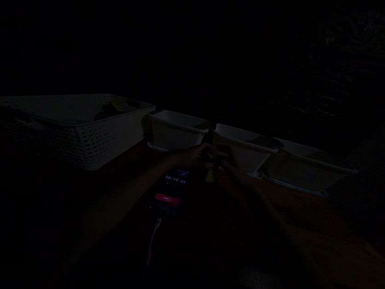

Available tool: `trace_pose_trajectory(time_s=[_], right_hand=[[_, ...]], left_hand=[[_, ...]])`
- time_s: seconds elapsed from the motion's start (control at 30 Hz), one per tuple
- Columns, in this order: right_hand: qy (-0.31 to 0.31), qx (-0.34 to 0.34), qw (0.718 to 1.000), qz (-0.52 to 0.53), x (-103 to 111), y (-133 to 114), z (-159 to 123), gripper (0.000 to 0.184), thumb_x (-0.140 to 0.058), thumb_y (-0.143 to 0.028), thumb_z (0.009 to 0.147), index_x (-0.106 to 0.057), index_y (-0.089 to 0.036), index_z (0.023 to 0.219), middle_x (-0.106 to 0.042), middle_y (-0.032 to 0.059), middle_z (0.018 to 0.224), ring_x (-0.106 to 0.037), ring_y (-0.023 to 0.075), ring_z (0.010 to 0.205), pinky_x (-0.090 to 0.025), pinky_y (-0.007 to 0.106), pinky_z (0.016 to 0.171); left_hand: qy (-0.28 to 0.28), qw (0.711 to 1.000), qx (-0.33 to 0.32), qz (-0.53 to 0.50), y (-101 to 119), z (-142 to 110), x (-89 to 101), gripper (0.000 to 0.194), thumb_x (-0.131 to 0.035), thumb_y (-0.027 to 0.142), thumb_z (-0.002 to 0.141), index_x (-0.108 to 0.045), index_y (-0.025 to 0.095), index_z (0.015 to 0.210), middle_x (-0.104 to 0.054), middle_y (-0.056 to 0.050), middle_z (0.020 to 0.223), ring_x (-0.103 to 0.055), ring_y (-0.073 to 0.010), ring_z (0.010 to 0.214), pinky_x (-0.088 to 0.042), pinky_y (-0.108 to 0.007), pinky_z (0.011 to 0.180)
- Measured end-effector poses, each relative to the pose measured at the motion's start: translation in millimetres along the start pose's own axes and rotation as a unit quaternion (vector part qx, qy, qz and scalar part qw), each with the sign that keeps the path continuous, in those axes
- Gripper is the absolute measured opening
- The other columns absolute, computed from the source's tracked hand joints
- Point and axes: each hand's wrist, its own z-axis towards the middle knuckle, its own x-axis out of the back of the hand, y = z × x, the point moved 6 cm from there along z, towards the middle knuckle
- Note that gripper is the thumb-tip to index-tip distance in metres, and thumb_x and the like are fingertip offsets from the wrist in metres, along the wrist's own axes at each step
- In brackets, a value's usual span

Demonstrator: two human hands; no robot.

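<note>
The view is very dark. My left hand [196,156] and my right hand [228,158] meet in front of the white tubs, fingers curled towards each other. Whatever is between them is too dark to name. Just below the fingers shows a small yellow patch [210,175]; I cannot tell whether it is held or lies on the table. A phone [169,190] with a lit timer screen and a red bar lies under my left forearm, a white cable [155,230] plugged into its near end.
A large white perforated basket [98,145] stands at left with dark, partly yellow contents [113,107]. Behind my hands, white tubs stand in a row: one at left [177,136], one in the middle [242,150], one at right [307,171]. All are on a brown wooden table [333,253].
</note>
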Motion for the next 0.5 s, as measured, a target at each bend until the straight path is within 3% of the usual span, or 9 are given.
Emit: trace_pose_trajectory(time_s=[0.17,0.5], right_hand=[[-0.033,-0.03,0.998,0.05,-4.9,9.3,-1.0,0.063,-0.064,-0.041,0.071,-0.037,-0.03,0.126,-0.043,0.007,0.135,-0.055,0.0203,0.11,-0.049,0.038,0.089],[0.009,-0.097,0.993,0.071,0.0,16.7,-1.9,0.065,-0.066,-0.035,0.072,-0.035,-0.032,0.129,-0.054,0.0075,0.123,-0.061,0.0244,0.1,-0.055,0.042,0.074]], left_hand=[[0.01,1.0,-0.027,-0.005,11.2,-3.4,0.2,0.069,-0.074,0.035,0.066,-0.04,0.025,0.125,-0.053,-0.011,0.122,-0.054,-0.0247,0.111,-0.045,-0.044,0.09],[-0.004,0.996,-0.091,0.01,29.8,-5.8,-9.0,0.078,-0.077,0.023,0.06,-0.039,0.027,0.128,-0.047,-0.011,0.13,-0.052,-0.0263,0.117,-0.042,-0.046,0.096]])
